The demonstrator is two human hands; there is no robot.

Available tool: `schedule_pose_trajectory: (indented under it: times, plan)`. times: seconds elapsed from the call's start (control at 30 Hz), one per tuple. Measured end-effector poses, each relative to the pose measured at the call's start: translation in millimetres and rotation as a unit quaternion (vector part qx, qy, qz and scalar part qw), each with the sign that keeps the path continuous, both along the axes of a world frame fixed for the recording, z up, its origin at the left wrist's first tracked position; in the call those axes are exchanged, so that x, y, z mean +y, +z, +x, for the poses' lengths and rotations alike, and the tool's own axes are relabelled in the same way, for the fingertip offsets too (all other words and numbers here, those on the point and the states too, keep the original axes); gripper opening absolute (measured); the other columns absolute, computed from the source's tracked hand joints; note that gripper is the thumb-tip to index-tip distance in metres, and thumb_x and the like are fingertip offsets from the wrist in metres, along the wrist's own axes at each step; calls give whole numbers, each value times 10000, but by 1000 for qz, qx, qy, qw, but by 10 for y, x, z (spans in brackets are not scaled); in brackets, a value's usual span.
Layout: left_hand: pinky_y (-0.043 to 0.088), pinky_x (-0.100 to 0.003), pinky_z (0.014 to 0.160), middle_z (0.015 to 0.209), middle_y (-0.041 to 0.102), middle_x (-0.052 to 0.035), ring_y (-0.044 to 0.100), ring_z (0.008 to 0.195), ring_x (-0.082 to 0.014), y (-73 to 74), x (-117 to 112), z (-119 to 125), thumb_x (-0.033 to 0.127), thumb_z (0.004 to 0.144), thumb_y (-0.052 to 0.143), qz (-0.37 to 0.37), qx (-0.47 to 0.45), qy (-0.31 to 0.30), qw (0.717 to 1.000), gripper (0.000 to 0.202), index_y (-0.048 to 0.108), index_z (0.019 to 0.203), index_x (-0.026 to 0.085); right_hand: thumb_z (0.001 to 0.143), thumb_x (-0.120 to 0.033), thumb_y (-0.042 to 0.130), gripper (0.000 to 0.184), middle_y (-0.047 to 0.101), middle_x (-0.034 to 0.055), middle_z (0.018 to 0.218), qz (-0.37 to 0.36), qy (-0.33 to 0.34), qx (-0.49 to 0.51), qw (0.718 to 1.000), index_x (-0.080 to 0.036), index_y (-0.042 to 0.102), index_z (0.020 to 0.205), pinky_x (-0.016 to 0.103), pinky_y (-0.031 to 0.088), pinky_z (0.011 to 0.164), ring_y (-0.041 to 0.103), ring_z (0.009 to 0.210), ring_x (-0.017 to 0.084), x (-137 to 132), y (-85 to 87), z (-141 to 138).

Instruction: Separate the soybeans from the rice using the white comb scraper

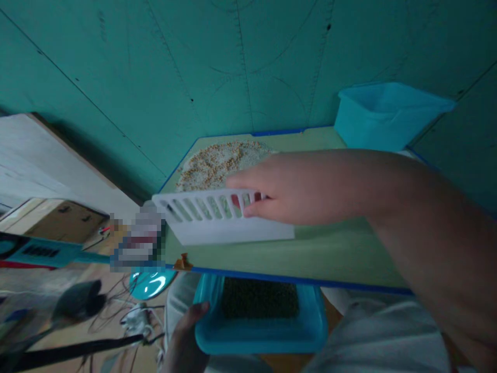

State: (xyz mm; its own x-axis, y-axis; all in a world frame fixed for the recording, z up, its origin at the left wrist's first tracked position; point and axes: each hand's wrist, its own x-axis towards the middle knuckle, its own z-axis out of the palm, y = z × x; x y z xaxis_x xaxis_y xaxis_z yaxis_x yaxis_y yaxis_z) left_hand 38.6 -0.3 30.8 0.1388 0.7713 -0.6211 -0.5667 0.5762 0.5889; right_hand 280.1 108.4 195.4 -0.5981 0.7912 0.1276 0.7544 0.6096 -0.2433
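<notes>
My right hand [287,189] reaches across the table from the right, its fingers closed through the slots of a white slotted plastic panel [233,230]. The panel stands tilted on its long edge on the pale green tabletop [337,254]. Just behind it lies a spread pile of mixed white and orange grains [217,160]. Below the table's front edge, my left hand [188,336] grips the left side of a blue tub [260,342], thumb at the rim. Dark green small grains or pellets [260,300] lie in the tub, which sits between the knees.
A light blue bin [376,124] stands at the table's back right, against the green wall [248,62]. Brown tape [183,261] sticks to the front left edge. At left are a cardboard box [58,223], cables, a shiny teal round object [151,284] and a dark blurred stand [77,305].
</notes>
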Motion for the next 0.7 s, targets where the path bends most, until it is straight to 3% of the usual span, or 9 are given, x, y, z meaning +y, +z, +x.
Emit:
schedule_pose_trajectory:
  times: [0.1,0.27,0.47,0.7]
  plan:
    - [487,-392,766,753,746,-39,659,764,-294,-86,-76,36,198,620,650,-12,7,-35,999,252,713,863,176,801,-277,461,208,657,-5,854,7,30,-2,1000,-249,598,955,222,357,529,585,724,147,63,108,8]
    - [477,-375,762,556,722,-15,674,625,-264,-105,-184,134,173,655,622,-40,-36,-63,997,133,736,721,190,804,-301,447,211,646,10,849,31,-32,-8,999,-241,595,942,235,329,542,562,737,156,264,82,93]
    - [445,-433,793,681,742,-62,642,832,-328,-100,-189,111,219,634,638,-21,-74,-144,987,311,694,939,229,802,-300,447,211,635,11,818,13,-49,-5,999,-181,604,878,224,279,512,525,654,125,401,32,235]
    - [439,-325,814,846,741,-11,628,895,-260,-114,-164,100,206,645,622,14,-50,-131,990,259,708,883,259,766,-267,497,178,619,4,802,-35,-25,-7,999,-191,616,875,229,304,560,531,711,142,396,-2,187]
